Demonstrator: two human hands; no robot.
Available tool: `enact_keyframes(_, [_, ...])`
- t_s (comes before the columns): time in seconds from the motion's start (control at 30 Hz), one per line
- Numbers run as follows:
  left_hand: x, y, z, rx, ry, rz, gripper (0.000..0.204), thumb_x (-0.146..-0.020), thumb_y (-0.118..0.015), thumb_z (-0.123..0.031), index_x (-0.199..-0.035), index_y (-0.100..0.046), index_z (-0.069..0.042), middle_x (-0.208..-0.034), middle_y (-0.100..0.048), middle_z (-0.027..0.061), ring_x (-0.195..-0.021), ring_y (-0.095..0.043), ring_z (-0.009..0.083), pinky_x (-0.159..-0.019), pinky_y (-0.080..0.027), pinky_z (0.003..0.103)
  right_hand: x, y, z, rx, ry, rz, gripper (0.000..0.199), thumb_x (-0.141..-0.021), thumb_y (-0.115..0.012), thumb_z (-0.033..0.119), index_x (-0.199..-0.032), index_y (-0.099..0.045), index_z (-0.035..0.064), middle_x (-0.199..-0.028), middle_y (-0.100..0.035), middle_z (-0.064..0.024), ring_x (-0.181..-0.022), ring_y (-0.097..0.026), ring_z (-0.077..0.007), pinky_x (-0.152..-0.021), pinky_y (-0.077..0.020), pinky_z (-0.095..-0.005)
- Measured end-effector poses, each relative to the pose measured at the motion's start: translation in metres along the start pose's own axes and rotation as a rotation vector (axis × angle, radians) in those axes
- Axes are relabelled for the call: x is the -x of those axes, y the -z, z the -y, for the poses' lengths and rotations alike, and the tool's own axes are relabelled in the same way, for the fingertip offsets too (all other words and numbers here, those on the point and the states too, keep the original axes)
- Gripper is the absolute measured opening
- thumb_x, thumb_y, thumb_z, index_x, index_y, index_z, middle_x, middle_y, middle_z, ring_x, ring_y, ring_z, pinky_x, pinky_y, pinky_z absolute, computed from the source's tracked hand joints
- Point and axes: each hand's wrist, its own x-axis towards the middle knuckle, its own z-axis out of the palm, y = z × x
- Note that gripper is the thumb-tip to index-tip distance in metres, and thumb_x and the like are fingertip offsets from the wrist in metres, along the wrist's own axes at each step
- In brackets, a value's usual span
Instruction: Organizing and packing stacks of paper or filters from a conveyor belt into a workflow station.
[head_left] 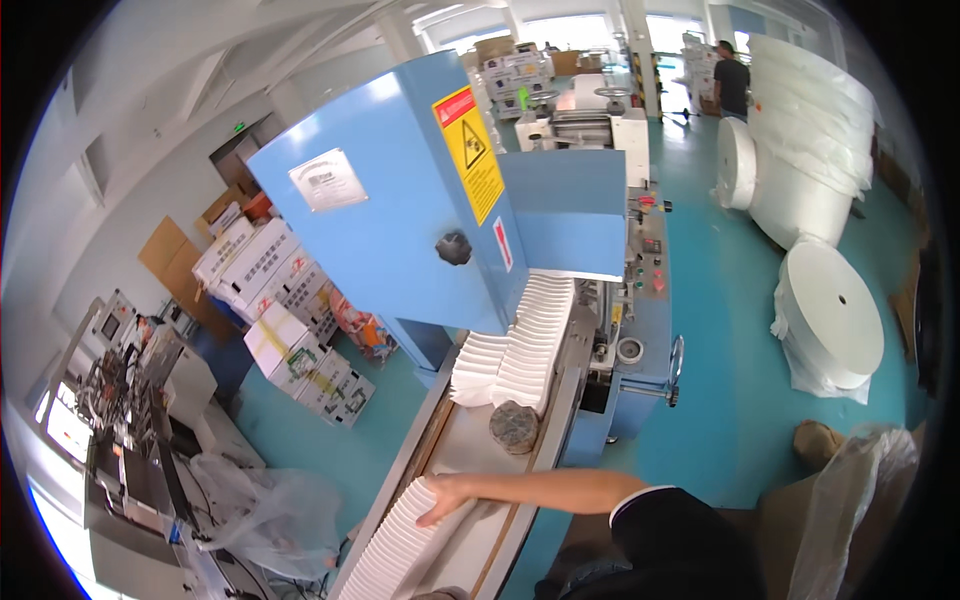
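Nearest the camera, off the right edge of the trough point(466, 453), a dark cloth sleeve point(680, 545) with a pale hem; from there, across that edge, a bare right forearm point(550, 490) ending in the right grip point(448, 493), thumb spread and fingers partly hidden, grasping the far end of the near stack point(400, 550); probably placed there to keep loose leaves from toppling onto the bare stretch beyond; left grip out of view, so cannot tell its state.

Near stack along the trough's left edge, running out of frame at the bottom; white, thin, folded leaves, soft and tissue-like, set on edge in a ribbed row; toward the trough's far end, the far stack point(535, 330), two rows side by side, slightly fanned; just before it, closer to the right edge, a squat round block point(515, 428), mottled grey-brown and stone-like, likely a weight against slumping.

Trough base smooth and pale, between grey metal sides; above the far end, a blue machine housing point(370, 190) of flat painted panels; beyond the right edge, a spoked handwheel point(677, 365); farther right, broad white rolls point(820, 330), partly in crinkled clear film point(810, 120), perhaps against dust.
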Motion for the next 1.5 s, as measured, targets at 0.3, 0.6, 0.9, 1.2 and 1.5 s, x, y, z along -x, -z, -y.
enact_keyframes(0.3, [0.06,0.033,-0.027,0.411,0.051,-0.141,0.07,-0.086,-0.069,-0.017,-0.146,-0.035,-0.017,-0.141,-0.044,0.0131,-0.125,-0.043,0.03,-0.08,-0.044,0.04,0.05,0.015,0.123,-0.67,0.036,-0.049,0.059,-0.07,-0.085,0.025,-0.116,-0.057,0.0,-0.103,-0.067,-0.012,-0.093,-0.064,-0.0192,-0.081,-0.05,-0.03])
enact_keyframes(0.6, [0.231,0.227,0.134,0.571,-0.18,-0.407,0.07,-0.087,-0.071,-0.028,-0.144,-0.034,-0.011,-0.137,-0.049,0.011,-0.119,-0.05,0.0269,-0.089,-0.047,0.046,0.091,-0.126,0.301,-0.367,0.27,-0.033,0.096,-0.062,-0.087,0.04,-0.127,-0.038,-0.011,-0.115,-0.053,-0.0268,-0.11,-0.053,-0.0342,-0.097,-0.042,-0.0382])
enact_keyframes(0.9, [0.552,0.222,0.227,0.766,0.19,-1.091,0.07,-0.086,-0.071,-0.028,-0.144,-0.036,-0.01,-0.138,-0.048,0.0143,-0.122,-0.05,0.031,-0.095,-0.046,0.047,0.169,-0.352,0.415,-0.307,0.244,0.955,0.108,-0.067,-0.08,0.055,-0.141,-0.021,0.0018,-0.126,-0.05,-0.0293,-0.12,-0.052,-0.0365,-0.099,-0.0415,-0.0437])
enact_keyframes(1.2, [0.64,0.113,0.29,0.941,0.551,-1.731,0.067,-0.084,-0.074,-0.033,-0.139,-0.04,-0.017,-0.126,-0.054,0.0014,-0.102,-0.054,0.0155,-0.062,-0.042,0.028,0.206,-0.53,0.461,-0.068,0.41,1.246,0.097,-0.07,-0.079,0.054,-0.128,-0.036,-0.0107,-0.118,-0.057,-0.0288,-0.113,-0.058,-0.0349,-0.098,-0.0441,-0.0383])
enact_keyframes(1.5, [0.649,0.119,0.283,-0.049,1.159,-1.995,0.086,-0.085,-0.066,-0.053,-0.141,-0.037,0.006,-0.142,-0.044,0.0236,-0.134,-0.04,0.0355,-0.109,-0.032,0.041,0.174,-0.566,0.47,-0.335,-0.144,1.421,0.036,-0.096,-0.058,0.031,-0.111,-0.063,-0.0012,-0.099,-0.064,-0.0045,-0.096,-0.058,-0.0135,-0.085,-0.0446,-0.0283])
